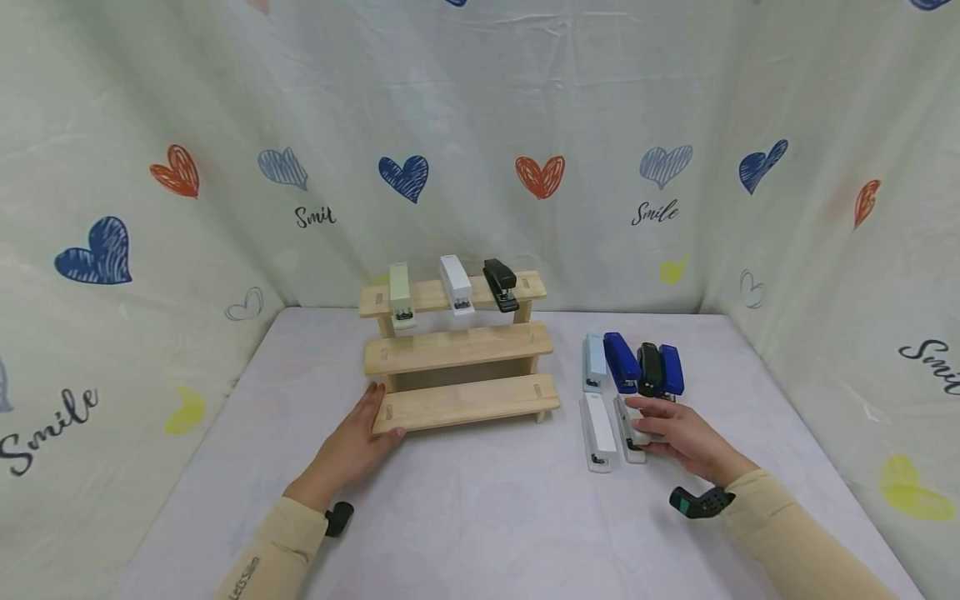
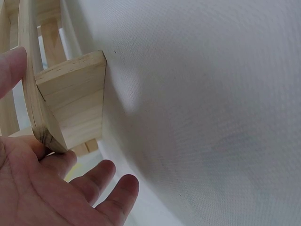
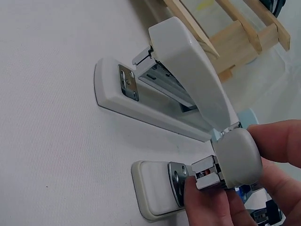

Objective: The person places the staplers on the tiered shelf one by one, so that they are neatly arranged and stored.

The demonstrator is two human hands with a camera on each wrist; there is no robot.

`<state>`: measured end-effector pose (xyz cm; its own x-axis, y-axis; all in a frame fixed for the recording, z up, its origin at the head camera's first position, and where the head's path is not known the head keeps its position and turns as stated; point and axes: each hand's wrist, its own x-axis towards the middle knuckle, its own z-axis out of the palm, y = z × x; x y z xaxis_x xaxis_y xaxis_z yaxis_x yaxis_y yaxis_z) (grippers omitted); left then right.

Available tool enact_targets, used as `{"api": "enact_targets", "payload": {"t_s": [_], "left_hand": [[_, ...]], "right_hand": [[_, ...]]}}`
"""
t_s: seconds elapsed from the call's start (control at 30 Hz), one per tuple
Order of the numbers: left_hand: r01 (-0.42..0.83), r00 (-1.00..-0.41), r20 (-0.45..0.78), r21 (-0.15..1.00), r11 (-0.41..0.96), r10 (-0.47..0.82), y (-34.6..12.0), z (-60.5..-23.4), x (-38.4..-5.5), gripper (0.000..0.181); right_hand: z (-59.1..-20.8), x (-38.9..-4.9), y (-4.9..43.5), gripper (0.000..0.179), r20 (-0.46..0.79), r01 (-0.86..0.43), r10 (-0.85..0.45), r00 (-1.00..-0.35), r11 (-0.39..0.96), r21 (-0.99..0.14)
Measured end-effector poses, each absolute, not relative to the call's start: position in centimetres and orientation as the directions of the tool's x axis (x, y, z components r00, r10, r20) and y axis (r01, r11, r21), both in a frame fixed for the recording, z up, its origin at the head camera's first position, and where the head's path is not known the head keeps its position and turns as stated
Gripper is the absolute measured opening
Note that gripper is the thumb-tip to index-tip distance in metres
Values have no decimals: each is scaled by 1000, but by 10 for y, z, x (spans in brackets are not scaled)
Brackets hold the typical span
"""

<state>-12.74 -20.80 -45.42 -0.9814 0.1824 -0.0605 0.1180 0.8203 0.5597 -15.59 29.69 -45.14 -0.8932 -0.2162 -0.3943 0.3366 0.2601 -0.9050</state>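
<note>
At the lower left end of a three-step wooden rack (image 1: 457, 406), my left hand (image 1: 351, 452) grips the bottom board, thumb at the front edge and fingers along the side. The left wrist view shows the thumb and index finger on the board's end (image 2: 44, 115), the other fingers apart. My right hand (image 1: 686, 435) pinches a light grey stapler (image 3: 239, 156) by its upper arm, thumb and fingers on either side of the head. The stapler's base is partly hidden by the fingers. Just left of it lies a white stapler (image 1: 597, 429).
Behind the right hand stand a light blue stapler (image 1: 594, 360), two blue staplers (image 1: 621, 362) and a black stapler (image 1: 651, 368). On the rack's top step sit a green stapler (image 1: 401, 292), a white stapler and a black stapler (image 1: 500, 282). A printed curtain (image 1: 480, 100) encloses the table.
</note>
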Motion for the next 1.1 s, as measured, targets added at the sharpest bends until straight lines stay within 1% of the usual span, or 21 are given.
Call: {"api": "enact_targets", "payload": {"t_s": [0.5,1.1], "left_hand": [[105,-982,-73,559,822,175,-208,-455,-128,89],[89,-984,-78,564,821,161,-208,-456,-128,89]], "right_hand": [[-452,-155,296,55,-391,351,-209,-896,204,-914],[-452,-154,293,56,-404,370,-169,-899,202,-907]]}}
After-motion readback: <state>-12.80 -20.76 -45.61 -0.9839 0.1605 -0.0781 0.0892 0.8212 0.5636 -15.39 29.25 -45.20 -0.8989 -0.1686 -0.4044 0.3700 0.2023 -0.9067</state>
